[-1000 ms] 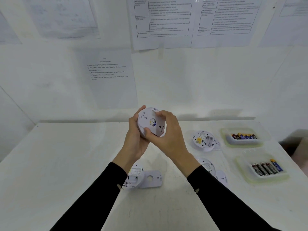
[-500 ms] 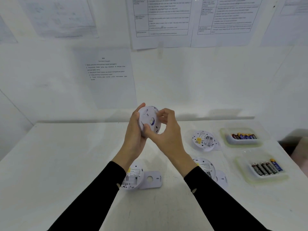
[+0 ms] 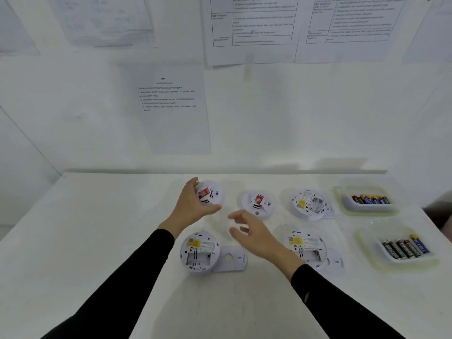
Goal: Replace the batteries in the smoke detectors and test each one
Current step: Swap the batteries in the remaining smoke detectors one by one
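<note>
Currently finds left hand curled round held detector, thumb under near rim, fingers over far rim, close to far edge of surface, left of centre. Resting on surface or hanging just above it: cannot tell. Notes face-up orientation, red label and sounder slots on top; judges unit closed and positioned to start a finished row. Finds right hand spread and loose, gripping nothing, hovering above mid-surface between far and near rows; judges it free for next unit. Records second detector face up just beside held detector, apart from it, likewise closed. Records three units back-up with compartments exposed: far-right detector in far row, near-left detector and near-right detector toward near edge, the last partly hidden behind right hand's wrist. Sees near-left compartment apparently empty, mounting plate touching its right side, presumably laid alongside for refitting. Notes far tray and near tray of batteries along right edge, set apart, presumably to separate spent cells from fresh; sorting not determinable. Judges two of five finished, three outstanding, testing status unknown.
</note>
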Tool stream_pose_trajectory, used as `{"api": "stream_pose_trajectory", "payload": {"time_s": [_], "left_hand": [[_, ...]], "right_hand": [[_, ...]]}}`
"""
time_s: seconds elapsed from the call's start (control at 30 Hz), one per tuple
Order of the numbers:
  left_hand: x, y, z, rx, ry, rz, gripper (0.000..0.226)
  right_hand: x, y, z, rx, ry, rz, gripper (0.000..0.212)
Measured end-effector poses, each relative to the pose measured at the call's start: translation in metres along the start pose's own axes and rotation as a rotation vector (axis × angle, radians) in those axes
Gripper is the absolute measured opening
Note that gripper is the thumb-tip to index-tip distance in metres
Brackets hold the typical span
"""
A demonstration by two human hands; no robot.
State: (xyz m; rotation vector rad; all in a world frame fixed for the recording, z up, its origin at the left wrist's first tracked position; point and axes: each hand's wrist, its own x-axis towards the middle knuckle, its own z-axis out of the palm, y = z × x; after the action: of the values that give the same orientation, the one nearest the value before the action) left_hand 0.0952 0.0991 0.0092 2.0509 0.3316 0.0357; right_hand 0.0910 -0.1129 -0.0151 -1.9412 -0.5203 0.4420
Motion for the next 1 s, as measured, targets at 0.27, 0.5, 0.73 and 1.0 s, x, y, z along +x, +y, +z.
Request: {"api": "stream_pose_trajectory", "payload": {"time_s": [0.27, 0.5, 0.73, 1.0], "left_hand": [[0.021, -0.032, 0.009, 0.13, 0.012, -0.066, 0.133], [0.021, -0.043, 0.014, 0.08, 0.041, -0.076, 0.125], [0.006, -0.072, -0.01, -0.038, -0.033, -0.036, 0.11], [0.0, -0.084, -0.008, -0.116, 0.038, 0.024, 0.091]], "right_hand": [[-0.027, 0.03, 0.012, -0.311, -0.247, -0.066, 0.063], [-0.03, 0.036, 0.009, -0.36, -0.27, -0.083, 0.074], [-0.029, 0.04, 0.009, -0.346, -0.218, -0.117, 0.069], [-0.03, 0.04, 0.006, -0.338, -0.232, -0.083, 0.068]]}}
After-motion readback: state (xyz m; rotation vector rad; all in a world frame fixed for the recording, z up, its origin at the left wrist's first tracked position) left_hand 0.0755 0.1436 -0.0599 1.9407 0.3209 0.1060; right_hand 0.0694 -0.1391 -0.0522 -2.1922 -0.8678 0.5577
